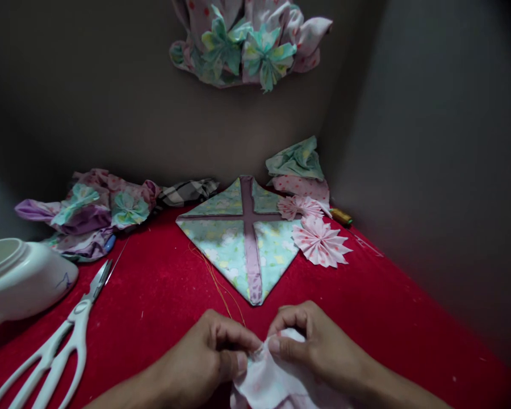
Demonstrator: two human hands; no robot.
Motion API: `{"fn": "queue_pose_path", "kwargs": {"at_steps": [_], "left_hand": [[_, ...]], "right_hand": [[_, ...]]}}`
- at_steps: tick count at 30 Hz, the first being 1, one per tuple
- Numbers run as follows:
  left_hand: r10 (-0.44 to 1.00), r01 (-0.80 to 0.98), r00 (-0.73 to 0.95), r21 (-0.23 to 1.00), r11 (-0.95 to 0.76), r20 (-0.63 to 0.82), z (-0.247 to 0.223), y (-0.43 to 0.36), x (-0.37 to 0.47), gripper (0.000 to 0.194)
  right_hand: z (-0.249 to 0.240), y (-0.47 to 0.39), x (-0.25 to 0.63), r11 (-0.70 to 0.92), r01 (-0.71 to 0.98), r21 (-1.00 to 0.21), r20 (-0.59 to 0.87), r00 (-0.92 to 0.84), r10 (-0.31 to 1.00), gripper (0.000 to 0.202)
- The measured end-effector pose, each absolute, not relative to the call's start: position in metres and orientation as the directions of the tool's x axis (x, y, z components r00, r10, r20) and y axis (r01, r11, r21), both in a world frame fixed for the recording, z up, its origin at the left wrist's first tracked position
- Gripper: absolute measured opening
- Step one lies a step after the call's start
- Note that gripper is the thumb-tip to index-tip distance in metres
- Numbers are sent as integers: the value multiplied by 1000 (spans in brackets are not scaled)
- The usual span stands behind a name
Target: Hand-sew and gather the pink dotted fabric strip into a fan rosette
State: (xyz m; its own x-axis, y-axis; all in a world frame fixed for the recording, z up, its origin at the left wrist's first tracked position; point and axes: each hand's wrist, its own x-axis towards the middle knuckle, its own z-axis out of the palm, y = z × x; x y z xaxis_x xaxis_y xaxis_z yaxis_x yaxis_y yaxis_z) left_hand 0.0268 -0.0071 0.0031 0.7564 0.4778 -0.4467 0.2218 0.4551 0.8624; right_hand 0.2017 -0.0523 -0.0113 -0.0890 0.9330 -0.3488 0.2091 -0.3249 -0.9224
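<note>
Both hands pinch a piece of white and pink fabric [276,378] low in the middle of the head view. My left hand [215,352] grips its upper left edge between thumb and fingertips. Close beside it, my right hand [309,343] holds the top edge the same way. An orange thread [215,278] trails over the red cloth up to the left hand; a needle cannot be made out. Just beyond the hands lies a diamond-shaped green floral fabric piece [225,250] with a mauve cross. Two pleated pink dotted fabric flowers [321,242] rest at its right corner.
White-handled scissors [79,318] and a white container [34,278] lie at left on the red cloth [162,295]. Crumpled fabric pieces [89,213] sit behind them. A thread spool [341,216] is at back right. Fabric with green flowers [268,54] hangs on the wall.
</note>
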Motion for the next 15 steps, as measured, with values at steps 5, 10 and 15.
{"fn": "queue_pose_path", "kwargs": {"at_steps": [5, 10, 15], "left_hand": [[521, 286, 690, 851, 441, -502, 4, -8, 29, 26], [538, 301, 659, 840, 452, -526, 2, -9, 28, 28], [527, 304, 669, 840, 450, -524, 5, -8, 28, 31]], "right_hand": [[-12, -53, 201, -298, 222, -929, -327, -108, 939, 15], [-12, -52, 202, -334, 222, -916, -363, -106, 926, 11], [-9, -49, 206, -371, 206, -906, -402, -137, 906, 9]]}}
